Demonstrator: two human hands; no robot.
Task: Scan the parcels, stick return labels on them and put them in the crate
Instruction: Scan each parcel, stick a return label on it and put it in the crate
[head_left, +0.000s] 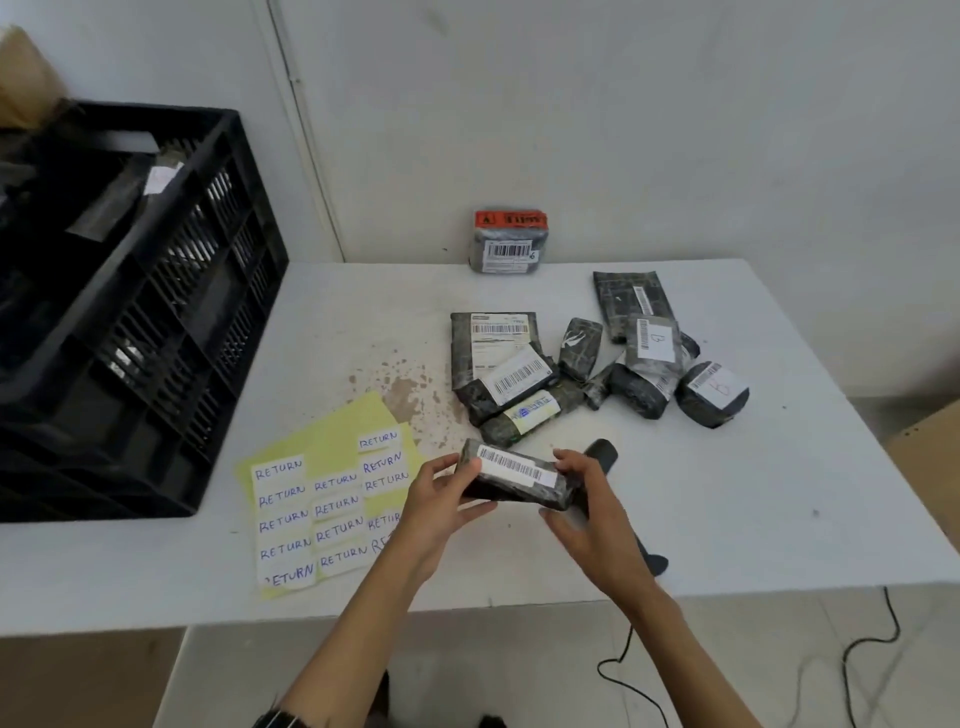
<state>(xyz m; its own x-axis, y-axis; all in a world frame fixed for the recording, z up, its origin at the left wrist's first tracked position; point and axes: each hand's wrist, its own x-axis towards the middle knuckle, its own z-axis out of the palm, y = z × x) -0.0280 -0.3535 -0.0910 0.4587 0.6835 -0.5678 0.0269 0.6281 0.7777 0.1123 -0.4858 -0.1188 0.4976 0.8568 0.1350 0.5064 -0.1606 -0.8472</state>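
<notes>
Blk crate (156, 291), yellow label sheets (332, 441), wht table (779, 493).

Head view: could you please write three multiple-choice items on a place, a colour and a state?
1. Where does the crate stand? A. On the table's left side B. On its right side C. On the floor
2. What colour is the label sheet? A. Red B. Yellow C. Blue
3. What are the left hand and right hand doing? A. Resting flat B. Peeling a label C. Gripping one parcel

1 A, it fills the table's left end. 2 B, pale yellow. 3 C, fingers curl round its ends.
</notes>
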